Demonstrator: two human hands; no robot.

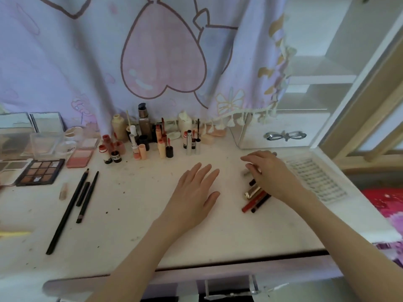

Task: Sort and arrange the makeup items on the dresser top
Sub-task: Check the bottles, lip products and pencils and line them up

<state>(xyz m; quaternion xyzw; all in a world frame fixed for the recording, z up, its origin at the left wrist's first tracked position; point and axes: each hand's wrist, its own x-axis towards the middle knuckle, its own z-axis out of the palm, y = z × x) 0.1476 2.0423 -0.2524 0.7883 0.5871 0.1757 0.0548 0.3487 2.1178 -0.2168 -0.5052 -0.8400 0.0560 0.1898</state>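
My left hand lies flat on the white dresser top, fingers straight and spread, holding nothing. My right hand hovers over a small pile of lipsticks and pencils, red, gold and dark, its fingers bent down around a small grey item that is mostly hidden. Upright lipsticks, tubes and bottles stand in a cluster at the back. Three dark pencils lie at the left beside a brown eyeshadow palette and a pink blush compact.
A false-lash tray lies at the right edge. Clear boxes stand back left and a clear case with a bow back right. A patterned cloth hangs behind. A drawer handle sits below the front edge.
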